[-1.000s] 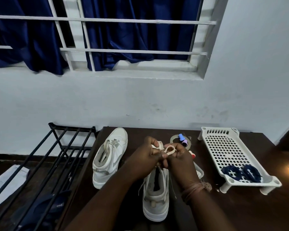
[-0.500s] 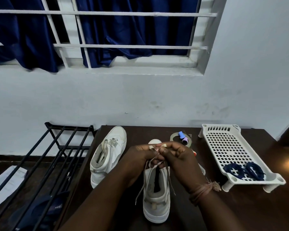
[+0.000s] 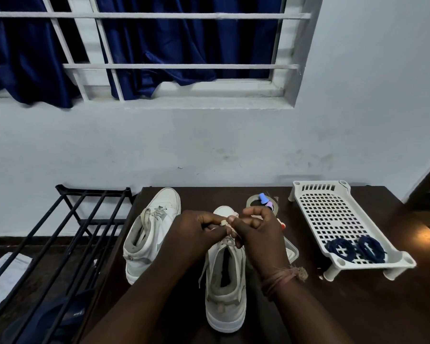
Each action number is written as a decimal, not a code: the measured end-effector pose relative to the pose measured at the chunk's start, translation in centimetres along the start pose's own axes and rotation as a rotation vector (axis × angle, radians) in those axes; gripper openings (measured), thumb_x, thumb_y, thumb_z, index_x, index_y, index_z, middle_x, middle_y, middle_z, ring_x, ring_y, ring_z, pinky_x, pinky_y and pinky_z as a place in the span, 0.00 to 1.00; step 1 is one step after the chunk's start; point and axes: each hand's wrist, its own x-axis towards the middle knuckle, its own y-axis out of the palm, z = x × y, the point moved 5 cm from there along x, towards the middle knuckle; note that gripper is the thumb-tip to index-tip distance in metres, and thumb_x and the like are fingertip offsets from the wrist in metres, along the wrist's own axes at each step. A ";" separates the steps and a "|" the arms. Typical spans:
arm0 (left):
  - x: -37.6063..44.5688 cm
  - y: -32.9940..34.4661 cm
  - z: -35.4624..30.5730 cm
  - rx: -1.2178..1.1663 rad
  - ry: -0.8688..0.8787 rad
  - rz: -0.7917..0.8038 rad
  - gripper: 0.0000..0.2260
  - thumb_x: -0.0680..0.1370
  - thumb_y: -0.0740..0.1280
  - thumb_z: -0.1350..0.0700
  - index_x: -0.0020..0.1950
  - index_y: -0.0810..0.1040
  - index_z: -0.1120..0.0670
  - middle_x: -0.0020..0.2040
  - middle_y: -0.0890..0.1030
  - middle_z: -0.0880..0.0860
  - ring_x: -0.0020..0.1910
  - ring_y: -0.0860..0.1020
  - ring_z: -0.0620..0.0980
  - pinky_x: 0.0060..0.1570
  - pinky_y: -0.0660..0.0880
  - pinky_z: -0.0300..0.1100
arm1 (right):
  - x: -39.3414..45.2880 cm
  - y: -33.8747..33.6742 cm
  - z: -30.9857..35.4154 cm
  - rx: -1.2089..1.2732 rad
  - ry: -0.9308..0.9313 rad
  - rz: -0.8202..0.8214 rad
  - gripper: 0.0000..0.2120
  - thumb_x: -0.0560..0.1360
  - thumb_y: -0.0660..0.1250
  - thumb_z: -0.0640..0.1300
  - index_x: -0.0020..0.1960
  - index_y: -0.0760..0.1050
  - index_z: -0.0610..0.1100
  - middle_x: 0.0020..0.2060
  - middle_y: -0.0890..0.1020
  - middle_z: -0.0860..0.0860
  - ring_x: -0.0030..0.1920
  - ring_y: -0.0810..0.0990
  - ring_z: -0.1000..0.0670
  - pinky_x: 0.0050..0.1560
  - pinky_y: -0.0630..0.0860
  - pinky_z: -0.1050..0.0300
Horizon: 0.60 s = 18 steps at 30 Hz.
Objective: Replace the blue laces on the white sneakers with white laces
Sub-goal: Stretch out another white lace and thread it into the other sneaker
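Observation:
Two white high-top sneakers stand on the dark wooden table (image 3: 358, 306). The left sneaker (image 3: 151, 234) has a white lace tied at its tongue. The right sneaker (image 3: 226, 281) sits in front of me, heel toward me. My left hand (image 3: 196, 232) and my right hand (image 3: 258, 234) meet above its tongue, both pinching the white lace (image 3: 225, 223). A loose lace end hangs down the shoe's left side. Two coiled blue laces (image 3: 355, 249) lie in the white plastic tray (image 3: 333, 214) at the right.
A tape roll (image 3: 253, 202) with small blue and pink items lies behind the hands. A clear lid (image 3: 291, 252) peeks out right of the right sneaker. A black metal rack (image 3: 67, 234) stands left of the table. The wall and barred window rise behind.
The hands have tightened together over the right sneaker's tongue; the lace loop seen a second ago is now pulled small between the fingertips. The view shifted slightly.

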 end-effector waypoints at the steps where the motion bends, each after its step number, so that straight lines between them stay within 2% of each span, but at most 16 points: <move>1: 0.1 -0.1 0.1 0.009 -0.005 -0.028 0.05 0.73 0.77 0.56 0.44 0.88 0.45 0.37 0.86 0.49 0.40 0.85 0.53 0.46 0.80 0.53 | 0.0 0.0 0.1 -0.088 -0.033 0.009 0.08 0.72 0.76 0.41 0.47 0.78 0.42 0.34 0.84 0.41 0.30 0.81 0.45 0.33 0.78 0.50; 2: 0.1 -0.2 0.1 0.015 -0.004 -0.056 0.05 0.73 0.77 0.57 0.43 0.88 0.46 0.36 0.86 0.48 0.37 0.84 0.48 0.43 0.79 0.50 | -0.1 0.1 0.4 -0.198 -0.082 0.035 0.07 0.73 0.75 0.42 0.41 0.79 0.42 0.31 0.83 0.43 0.28 0.80 0.46 0.34 0.78 0.49; 4: -0.2 -0.2 -0.4 0.007 0.021 -0.091 0.06 0.73 0.77 0.58 0.43 0.88 0.47 0.36 0.85 0.46 0.36 0.82 0.41 0.42 0.77 0.43 | -0.3 0.5 1.0 -0.453 -0.217 0.097 0.17 0.77 0.70 0.45 0.31 0.77 0.42 0.26 0.80 0.46 0.27 0.77 0.49 0.34 0.77 0.49; 7: -0.4 -0.2 -0.8 0.047 0.056 -0.130 0.07 0.75 0.74 0.59 0.44 0.88 0.47 0.41 0.86 0.43 0.43 0.83 0.40 0.47 0.78 0.42 | -0.7 0.8 1.9 -0.610 -0.313 0.111 0.19 0.77 0.66 0.43 0.28 0.70 0.44 0.24 0.73 0.52 0.27 0.72 0.53 0.31 0.69 0.54; 9: -0.3 -0.2 -0.5 0.027 0.012 -0.149 0.06 0.76 0.73 0.58 0.42 0.86 0.48 0.41 0.86 0.43 0.42 0.83 0.41 0.47 0.78 0.42 | -0.9 1.1 1.7 -0.546 -0.257 0.169 0.14 0.76 0.66 0.43 0.31 0.73 0.46 0.28 0.75 0.54 0.31 0.73 0.57 0.35 0.69 0.59; 12: -0.2 0.2 -0.1 0.036 -0.039 -0.155 0.05 0.77 0.72 0.56 0.42 0.84 0.48 0.38 0.85 0.46 0.39 0.83 0.45 0.45 0.79 0.47 | -1.2 1.5 0.8 -0.558 -0.223 0.246 0.04 0.74 0.67 0.44 0.40 0.75 0.48 0.37 0.79 0.53 0.38 0.77 0.56 0.40 0.74 0.55; 16: -0.4 0.2 0.6 -0.023 -0.130 -0.176 0.04 0.77 0.71 0.54 0.43 0.84 0.49 0.38 0.86 0.47 0.41 0.84 0.46 0.49 0.81 0.51 | -1.4 1.5 0.9 -0.617 -0.357 0.169 0.05 0.74 0.68 0.40 0.45 0.73 0.48 0.38 0.79 0.55 0.40 0.78 0.56 0.39 0.71 0.63; 18: -0.3 -0.2 0.9 -0.062 -0.168 -0.195 0.05 0.78 0.71 0.54 0.43 0.85 0.51 0.36 0.85 0.46 0.37 0.84 0.44 0.45 0.80 0.45 | -1.5 1.3 1.4 -0.555 -0.396 0.143 0.08 0.75 0.69 0.40 0.49 0.71 0.48 0.40 0.79 0.55 0.41 0.79 0.56 0.39 0.73 0.64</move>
